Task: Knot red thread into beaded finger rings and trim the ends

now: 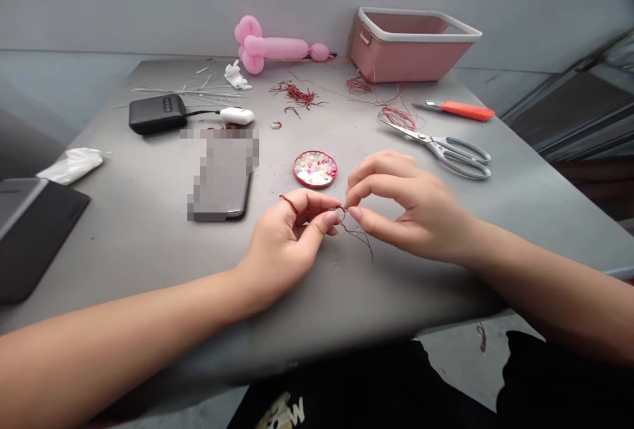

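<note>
Pinching a thin red thread between thumb and forefinger, the left hand and right hand meet just above the desk, loose ends trailing below. Risk: so fine a strand could slip free, and a jolt might scatter beads from the open dish just beyond.
</note>
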`<state>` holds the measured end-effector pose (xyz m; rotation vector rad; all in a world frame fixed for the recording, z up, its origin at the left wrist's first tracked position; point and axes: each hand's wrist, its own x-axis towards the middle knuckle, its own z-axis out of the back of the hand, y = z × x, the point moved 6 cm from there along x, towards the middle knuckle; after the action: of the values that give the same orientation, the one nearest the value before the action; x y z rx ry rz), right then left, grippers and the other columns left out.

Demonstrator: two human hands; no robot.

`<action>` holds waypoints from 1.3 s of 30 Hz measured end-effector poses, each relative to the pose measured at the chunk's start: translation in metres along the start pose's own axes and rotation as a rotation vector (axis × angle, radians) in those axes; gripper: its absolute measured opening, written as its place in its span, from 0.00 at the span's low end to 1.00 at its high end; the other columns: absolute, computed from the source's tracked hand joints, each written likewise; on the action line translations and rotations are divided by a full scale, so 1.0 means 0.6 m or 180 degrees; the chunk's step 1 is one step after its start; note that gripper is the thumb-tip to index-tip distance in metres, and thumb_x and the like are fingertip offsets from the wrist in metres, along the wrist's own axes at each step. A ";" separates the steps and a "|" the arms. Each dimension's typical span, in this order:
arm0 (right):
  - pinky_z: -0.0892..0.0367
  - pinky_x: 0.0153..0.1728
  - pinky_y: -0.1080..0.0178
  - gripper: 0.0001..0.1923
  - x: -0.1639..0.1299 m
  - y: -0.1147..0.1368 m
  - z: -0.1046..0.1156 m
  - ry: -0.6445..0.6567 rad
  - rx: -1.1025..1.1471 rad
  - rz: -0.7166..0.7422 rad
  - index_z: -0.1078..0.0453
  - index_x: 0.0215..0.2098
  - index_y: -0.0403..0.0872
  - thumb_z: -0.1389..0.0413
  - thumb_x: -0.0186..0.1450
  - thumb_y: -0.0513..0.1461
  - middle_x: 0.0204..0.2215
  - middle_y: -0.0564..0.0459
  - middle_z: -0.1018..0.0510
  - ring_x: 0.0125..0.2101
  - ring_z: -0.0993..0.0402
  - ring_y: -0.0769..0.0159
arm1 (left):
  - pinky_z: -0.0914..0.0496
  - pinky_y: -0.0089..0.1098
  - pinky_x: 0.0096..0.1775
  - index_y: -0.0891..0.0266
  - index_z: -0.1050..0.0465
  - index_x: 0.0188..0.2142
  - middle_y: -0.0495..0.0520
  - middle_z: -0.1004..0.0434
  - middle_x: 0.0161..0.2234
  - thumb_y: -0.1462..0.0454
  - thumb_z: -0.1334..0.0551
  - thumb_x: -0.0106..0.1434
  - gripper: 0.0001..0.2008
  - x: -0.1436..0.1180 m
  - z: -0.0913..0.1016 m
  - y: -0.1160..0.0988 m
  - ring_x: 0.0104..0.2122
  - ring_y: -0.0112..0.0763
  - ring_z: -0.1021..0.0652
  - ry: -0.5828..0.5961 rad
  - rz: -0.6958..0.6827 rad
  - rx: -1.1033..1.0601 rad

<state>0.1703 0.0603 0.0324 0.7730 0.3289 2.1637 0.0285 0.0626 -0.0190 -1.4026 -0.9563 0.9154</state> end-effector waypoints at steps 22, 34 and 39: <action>0.33 0.46 0.57 0.09 -0.004 -0.030 -0.009 0.0268 0.1535 -0.0825 0.23 0.37 0.53 0.39 0.63 0.47 0.38 0.51 0.25 0.40 0.28 0.63 | 0.26 0.29 0.39 0.62 0.26 0.36 0.51 0.21 0.32 0.61 0.32 0.60 0.09 0.004 0.010 0.002 0.34 0.28 0.21 -0.0125 0.0064 -0.0182; 0.39 0.37 0.63 0.12 -0.015 -0.043 -0.059 0.0867 0.3419 -0.1873 0.28 0.29 0.45 0.37 0.62 0.45 0.31 0.53 0.30 0.34 0.36 0.68 | 0.25 0.28 0.39 0.63 0.26 0.34 0.52 0.19 0.34 0.63 0.31 0.60 0.07 0.001 0.004 0.003 0.36 0.29 0.19 0.0017 -0.0070 -0.0230; 0.39 0.37 0.64 0.09 -0.012 -0.042 -0.064 0.0843 0.3721 -0.1904 0.28 0.28 0.44 0.37 0.61 0.41 0.30 0.53 0.31 0.35 0.36 0.68 | 0.25 0.26 0.40 0.63 0.27 0.34 0.51 0.20 0.32 0.65 0.32 0.60 0.05 0.001 0.002 0.000 0.35 0.28 0.20 0.0046 -0.0072 -0.0327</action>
<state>0.1652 0.0718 -0.0125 0.8078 1.7939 1.3522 0.0278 0.0637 -0.0189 -1.4800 -1.0184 0.8484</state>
